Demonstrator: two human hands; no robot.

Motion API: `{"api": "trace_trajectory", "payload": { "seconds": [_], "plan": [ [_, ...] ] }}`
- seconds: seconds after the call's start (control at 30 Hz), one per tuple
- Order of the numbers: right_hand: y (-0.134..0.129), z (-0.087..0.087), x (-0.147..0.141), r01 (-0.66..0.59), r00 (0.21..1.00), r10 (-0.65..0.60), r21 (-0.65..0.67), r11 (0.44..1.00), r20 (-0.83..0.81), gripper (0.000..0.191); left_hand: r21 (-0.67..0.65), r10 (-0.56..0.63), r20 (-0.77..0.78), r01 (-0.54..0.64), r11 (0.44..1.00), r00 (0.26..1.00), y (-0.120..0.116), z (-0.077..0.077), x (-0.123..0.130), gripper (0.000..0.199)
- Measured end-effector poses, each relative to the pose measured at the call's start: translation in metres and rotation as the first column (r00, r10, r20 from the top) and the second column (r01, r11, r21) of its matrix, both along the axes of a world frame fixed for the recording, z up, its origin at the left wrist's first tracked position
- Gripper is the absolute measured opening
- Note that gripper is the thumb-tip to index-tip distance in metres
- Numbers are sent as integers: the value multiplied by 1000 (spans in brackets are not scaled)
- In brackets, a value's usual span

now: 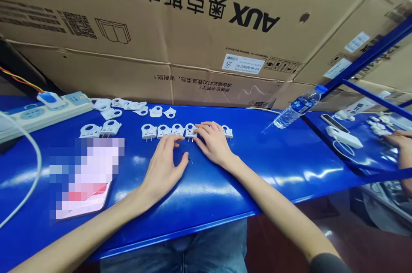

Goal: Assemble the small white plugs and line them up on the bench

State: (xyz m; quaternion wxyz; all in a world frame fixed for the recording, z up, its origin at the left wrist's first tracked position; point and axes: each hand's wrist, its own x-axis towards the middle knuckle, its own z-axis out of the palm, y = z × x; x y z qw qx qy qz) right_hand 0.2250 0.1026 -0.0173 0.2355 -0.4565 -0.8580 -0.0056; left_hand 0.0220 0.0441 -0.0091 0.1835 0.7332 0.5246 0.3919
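A row of white two-pin plugs with ring handles (pixel 149 131) lies in front of me, pins toward me. My left hand (pixel 162 168) rests at the near side of the row, its thumb apart from its fingers and nothing seen held in them. By the thumb tip is a tiny dark red thing with thin ends (pixel 189 159), too small to name. My right hand (pixel 214 142) reaches over the row with bent fingers; thumb and forefinger are at the edge of one white plug (pixel 190 131). That hand hides part of the row. Another plug (pixel 228 132) shows just right of it.
More white plugs (pixel 111 127) and plug parts (pixel 156 111) lie to the left and behind. A power strip (pixel 35 114), a blurred-out flat item (pixel 90 178) and a water bottle (pixel 299 107) are on the blue table (pixel 273 174). At right, beyond a blue frame (pixel 370 60), is another person's hand (pixel 404 148).
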Motion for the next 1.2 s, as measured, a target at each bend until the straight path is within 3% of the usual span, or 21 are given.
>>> {"api": "trace_trajectory", "payload": {
  "seconds": [0.2, 0.4, 0.53, 0.63, 0.83, 1.2],
  "plan": [
    [0, 0, 1, 4, 1000, -3, 8, 1000, -26, 23, 25, 34, -64, -33, 999, 997, 4, -3, -3, 31],
    [-10, 9, -4, -31, 998, 31, 6, 1000, -45, 38, 37, 54, -155, -49, 998, 986, 6, -6, -5, 29],
    [-15, 11, -7, -63, 998, 64, -11, 998, 29, 41, -9, -37, -169, 36, 999, 985, 3, -5, -3, 11],
    [-16, 12, -8, -106, 987, 107, -16, 994, 116, 44, -36, -99, -259, 93, 995, 961, -1, -4, -1, 16],
    [-15, 12, -15, -205, 949, 206, -30, 978, 239, 50, 15, -111, -471, 133, 991, 875, -6, -4, 3, 14],
    [-11, 7, -14, -296, 940, 292, -6, 955, 175, 34, 31, -77, -412, 98, 995, 908, -6, -3, 2, 16]
  ]
}}
